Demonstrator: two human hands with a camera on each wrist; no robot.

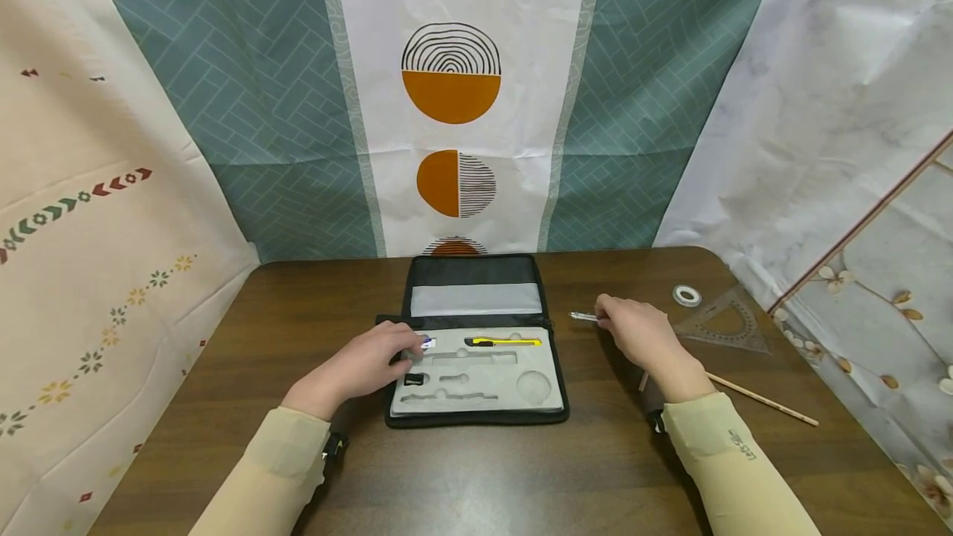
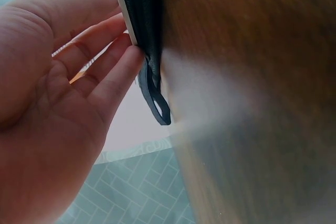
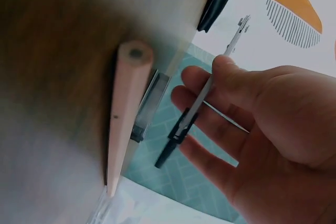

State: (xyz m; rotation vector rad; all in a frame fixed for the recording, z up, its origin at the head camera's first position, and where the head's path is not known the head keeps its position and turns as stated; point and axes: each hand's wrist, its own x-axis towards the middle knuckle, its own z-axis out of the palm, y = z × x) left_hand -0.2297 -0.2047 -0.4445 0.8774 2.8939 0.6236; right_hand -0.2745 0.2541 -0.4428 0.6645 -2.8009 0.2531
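Right hand [image 1: 642, 336] and left hand [image 1: 372, 362] at a wooden table [image 1: 476, 478]: the right pinches a slim metal tool [image 3: 202, 93] between thumb and forefinger, above the table to the right of the opened case [image 1: 514, 418]; the left, fingers relaxed and nearly straight, touches the case's left edge. The head view shows only the tool's silver tip; the right wrist view adds its shaft, its black end and, beside it, a wooden rod [image 3: 126, 98] with a dark core. The left wrist view alone shows the palm side of the left hand. In the head view the silver tip points left, toward the case; in the right wrist view the long axis slopes from upper right to the black end at lower left. The case's back edge lies near the table's far edge. Table surface extends between case and right hand, and in front of the case; a set square [image 1: 747, 342] and tape roll [image 1: 677, 296] bound the room beyond the right hand.
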